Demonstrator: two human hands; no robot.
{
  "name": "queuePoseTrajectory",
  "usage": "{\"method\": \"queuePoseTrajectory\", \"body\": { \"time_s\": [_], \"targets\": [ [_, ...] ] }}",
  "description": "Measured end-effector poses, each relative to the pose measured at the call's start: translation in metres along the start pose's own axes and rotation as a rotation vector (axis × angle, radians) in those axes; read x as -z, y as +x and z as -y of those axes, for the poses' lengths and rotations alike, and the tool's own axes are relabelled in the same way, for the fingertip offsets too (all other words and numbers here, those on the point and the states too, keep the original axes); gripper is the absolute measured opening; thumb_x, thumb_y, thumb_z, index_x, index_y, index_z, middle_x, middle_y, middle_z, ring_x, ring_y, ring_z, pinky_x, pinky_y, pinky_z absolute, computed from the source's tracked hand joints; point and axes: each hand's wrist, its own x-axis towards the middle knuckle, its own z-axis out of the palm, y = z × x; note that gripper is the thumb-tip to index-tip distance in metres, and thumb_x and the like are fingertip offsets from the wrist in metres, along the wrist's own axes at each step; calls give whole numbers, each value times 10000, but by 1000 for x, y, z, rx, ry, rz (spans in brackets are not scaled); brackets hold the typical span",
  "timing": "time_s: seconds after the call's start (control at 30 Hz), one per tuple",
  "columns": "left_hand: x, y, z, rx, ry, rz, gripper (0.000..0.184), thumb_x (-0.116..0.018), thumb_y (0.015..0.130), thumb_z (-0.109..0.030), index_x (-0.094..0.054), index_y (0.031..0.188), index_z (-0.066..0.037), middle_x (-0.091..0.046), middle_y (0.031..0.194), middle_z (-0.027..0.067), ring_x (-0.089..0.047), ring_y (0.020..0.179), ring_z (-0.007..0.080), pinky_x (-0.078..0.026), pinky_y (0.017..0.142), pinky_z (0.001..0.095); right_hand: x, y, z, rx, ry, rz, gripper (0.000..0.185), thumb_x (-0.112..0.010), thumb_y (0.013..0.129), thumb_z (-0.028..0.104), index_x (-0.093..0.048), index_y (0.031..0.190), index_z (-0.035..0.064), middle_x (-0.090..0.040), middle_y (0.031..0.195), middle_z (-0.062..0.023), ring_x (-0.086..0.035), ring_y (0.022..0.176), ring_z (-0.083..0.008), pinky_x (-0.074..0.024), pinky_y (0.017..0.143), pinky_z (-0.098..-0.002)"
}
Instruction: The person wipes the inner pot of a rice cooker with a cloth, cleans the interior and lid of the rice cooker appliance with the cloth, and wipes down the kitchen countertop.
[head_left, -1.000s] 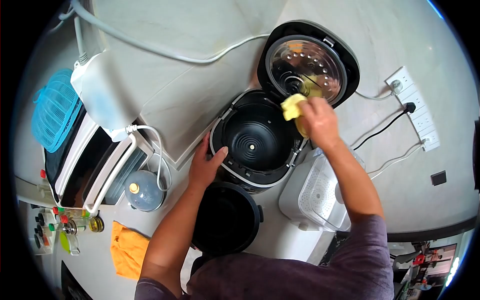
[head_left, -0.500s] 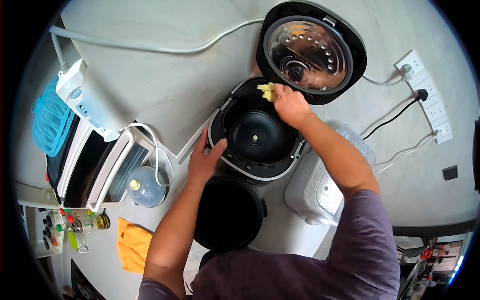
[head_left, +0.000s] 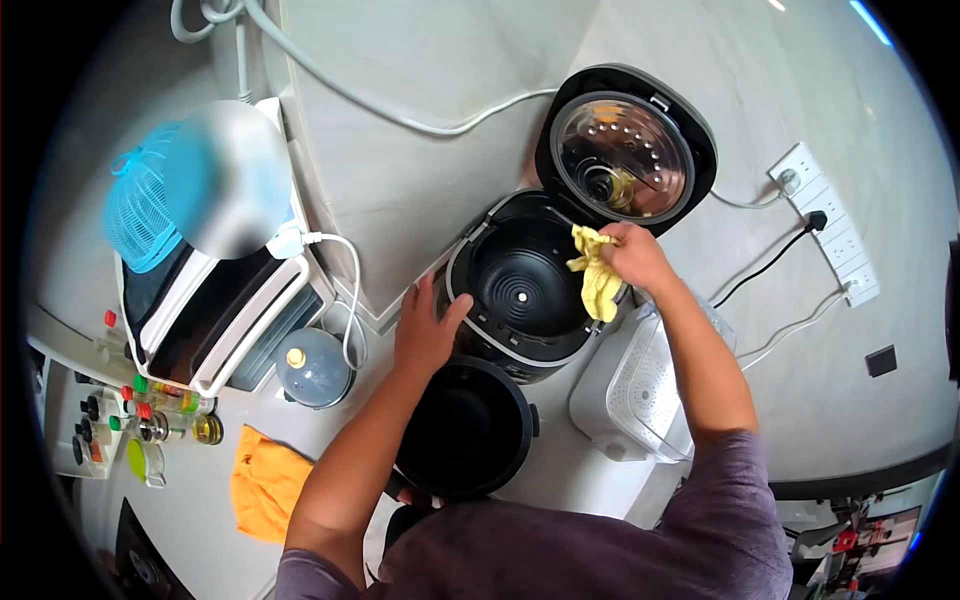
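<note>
A black rice cooker [head_left: 522, 345] stands with its lid [head_left: 627, 150] raised, its shiny inner plate facing me. The cooker's cavity is bare, with a small light knob at the middle of its floor. Pinched in my right hand [head_left: 640, 258], a yellow cloth [head_left: 597, 285] hangs over the cooker's right rim, below the lid. My left hand [head_left: 428, 325] lies against the cooker's left side with fingers spread, thumb at the rim. Just in front of the cooker, close to my body, sits a black inner pot [head_left: 470, 430].
A grey-white container with a perforated top [head_left: 640, 385] stands right of the cooker. To the left are a toaster oven [head_left: 215, 320], a blue mesh basket [head_left: 145, 205], a grey round jar [head_left: 315, 370], an orange cloth [head_left: 268, 485] and several bottles. A power strip [head_left: 828, 225] is mounted at right.
My right hand has lifted the yellow cloth from the cooker's back inner rim toward its right side, where it hangs down. My left hand stays at the left side. The view has shifted.
</note>
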Motion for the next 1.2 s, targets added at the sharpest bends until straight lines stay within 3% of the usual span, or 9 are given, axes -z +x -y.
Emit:
{"method": "queuePoseTrajectory", "body": {
  "time_s": [0.13,0.3,0.43,0.57,0.7,0.87,0.93,1.03,1.2],
  "targets": [
    [41,-46,-11,-222,79,52,677,-808,973,-388,-616,1523,-44,-517,1631,244,-522,1494,410,-438,1216,451,-43,-4,31,630,-391,-329,265,-715,875,137,-766,1125,67,-653,1084,-122,-694,1038,-346,-600,845,-463],
    [93,-111,-26,-333,56,40,494,-829,939,-135,-696,1392,9,-662,1488,229,-663,1348,395,-516,1133,406,-143,42,-6,996,-890,-1,240,-622,971,223,-753,1144,121,-661,1211,-84,-680,1131,-269,-598,815,-403],
    [132,-178,2,-244,19,3,376,-794,929,-20,-739,1292,61,-722,1392,247,-725,1248,363,-553,1081,413,-165,32,-16,610,-946,168,273,-578,1047,220,-764,1229,138,-665,1283,-99,-721,1129,-294,-621,898,-415],
    [164,-260,54,4,68,-102,301,-763,942,13,-770,1240,58,-763,1294,213,-750,1155,321,-580,1024,390,-129,22,6,502,-914,649,348,-757,902,197,-774,1236,100,-739,1348,-152,-741,1209,-326,-616,942,-454],
    [172,-303,80,283,-54,-123,306,-762,969,-8,-769,1271,42,-768,1241,172,-741,1101,239,-592,973,360,-86,22,20,278,-301,926,440,-755,779,133,-810,1212,81,-814,1097,-171,-768,1033,-347,-603,901,-415],
    [163,-292,78,246,-35,-6,400,-741,991,5,-705,1388,27,-734,1293,141,-720,1065,199,-575,957,325,4,-30,23,46,545,542,398,-707,785,110,-767,1169,24,-745,973,-11,-678,903,-141,-554,847,-291],
    [154,-270,69,181,-80,9,520,-724,1001,19,-611,1509,8,-690,1365,119,-697,1046,178,-561,947,307,4,-72,16,-4,1120,316,417,-644,816,100,-697,1203,-47,-757,1129,-105,-711,938,-201,-562,893,-315],
    [140,-238,65,157,-157,17,689,-767,996,-19,-476,1621,-8,-612,1506,184,-748,1044,213,-611,926,332,-4,-146,44,-66,1375,359,358,-714,902,138,-709,1229,-9,-748,1163,-140,-725,987,-219,-584,877,-333],
    [119,-207,72,299,-302,104,776,-793,997,-11,-407,1669,-4,-685,1281,102,-709,971,144,-611,839,298,-112,-255,51,-219,675,119,319,-769,899,91,-734,1204,4,-765,1102,-116,-729,963,-222,-588,880,-341]
  ]
}}
